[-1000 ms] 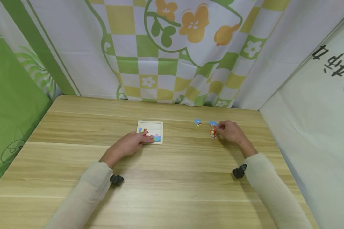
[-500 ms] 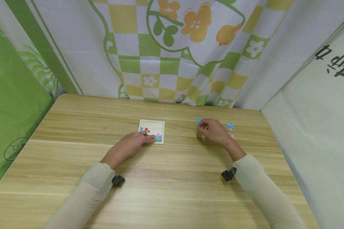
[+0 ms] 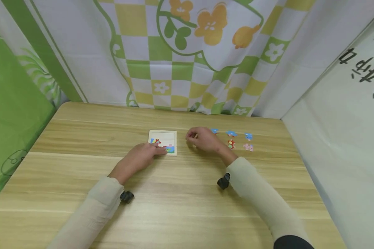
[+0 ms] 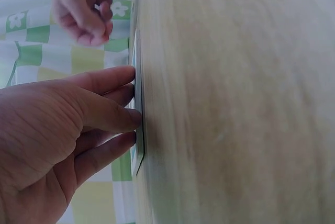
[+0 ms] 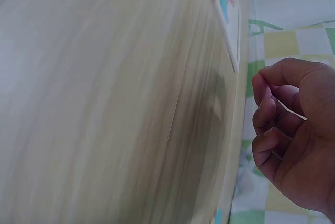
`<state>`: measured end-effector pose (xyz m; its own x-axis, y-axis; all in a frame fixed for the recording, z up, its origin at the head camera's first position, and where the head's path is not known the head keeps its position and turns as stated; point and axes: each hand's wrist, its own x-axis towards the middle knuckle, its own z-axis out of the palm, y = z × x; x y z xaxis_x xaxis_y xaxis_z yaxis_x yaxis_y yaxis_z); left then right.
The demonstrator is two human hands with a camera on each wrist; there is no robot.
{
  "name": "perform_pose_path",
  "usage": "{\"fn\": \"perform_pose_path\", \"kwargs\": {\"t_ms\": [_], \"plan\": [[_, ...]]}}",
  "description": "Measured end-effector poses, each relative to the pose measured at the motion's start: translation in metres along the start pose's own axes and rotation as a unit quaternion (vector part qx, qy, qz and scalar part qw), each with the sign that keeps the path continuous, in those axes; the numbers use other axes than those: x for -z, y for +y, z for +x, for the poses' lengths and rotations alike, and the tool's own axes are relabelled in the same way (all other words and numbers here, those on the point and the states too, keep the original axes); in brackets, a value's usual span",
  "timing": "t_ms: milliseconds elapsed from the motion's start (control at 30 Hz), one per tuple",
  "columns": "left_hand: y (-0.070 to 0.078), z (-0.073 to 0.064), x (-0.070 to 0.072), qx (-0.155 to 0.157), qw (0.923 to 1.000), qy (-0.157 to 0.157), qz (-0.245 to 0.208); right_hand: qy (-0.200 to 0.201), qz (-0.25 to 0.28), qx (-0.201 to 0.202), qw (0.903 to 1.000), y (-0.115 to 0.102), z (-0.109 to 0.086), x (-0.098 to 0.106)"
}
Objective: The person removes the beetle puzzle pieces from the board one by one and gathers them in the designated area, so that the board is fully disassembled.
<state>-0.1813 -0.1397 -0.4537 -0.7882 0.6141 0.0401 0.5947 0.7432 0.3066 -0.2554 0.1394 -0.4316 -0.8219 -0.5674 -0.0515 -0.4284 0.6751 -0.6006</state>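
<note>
My left hand (image 3: pixel 140 156) rests on a small square puzzle tray (image 3: pixel 175 143), its fingertips over the lower part. In the left wrist view, the fingers and thumb lie against the thin tray (image 4: pixel 138 156). Coloured puzzle pieces (image 3: pixel 170 150) fill part of its bottom and left side; others there are hidden by the hand. Just right of the tray, my right hand (image 3: pixel 204 139) is above the table with curled fingers, thumb and index tips meeting. No piece shows between them in the right wrist view (image 5: pixel 301 124). Loose pieces lie right of it, including a red one (image 3: pixel 231 144).
Several loose pieces form two rows, among them a blue piece (image 3: pixel 231 133), another blue piece (image 3: pixel 248 136) and a pink piece (image 3: pixel 248 147). The wooden table (image 3: pixel 180 200) ends at a checked curtain (image 3: pixel 180 76) behind and a white sheet (image 3: pixel 339 138) on the right.
My right hand has moved left from the loose pieces to beside the tray, uncovering the pink piece and the right-hand blue one. My left hand stays on the tray.
</note>
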Motion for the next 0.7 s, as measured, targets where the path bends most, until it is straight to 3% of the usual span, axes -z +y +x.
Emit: {"fn": "perform_pose_path", "kwargs": {"t_ms": [400,700], "plan": [[0.001,0.003,0.0,0.011,0.9995,0.006,0.028,-0.031,0.012,0.033,0.9989,-0.024,0.043,-0.025],[-0.002,0.001,0.0,0.006,0.9999,0.003,0.015,-0.069,-0.023,0.02,0.9972,-0.043,0.056,-0.035]]}}
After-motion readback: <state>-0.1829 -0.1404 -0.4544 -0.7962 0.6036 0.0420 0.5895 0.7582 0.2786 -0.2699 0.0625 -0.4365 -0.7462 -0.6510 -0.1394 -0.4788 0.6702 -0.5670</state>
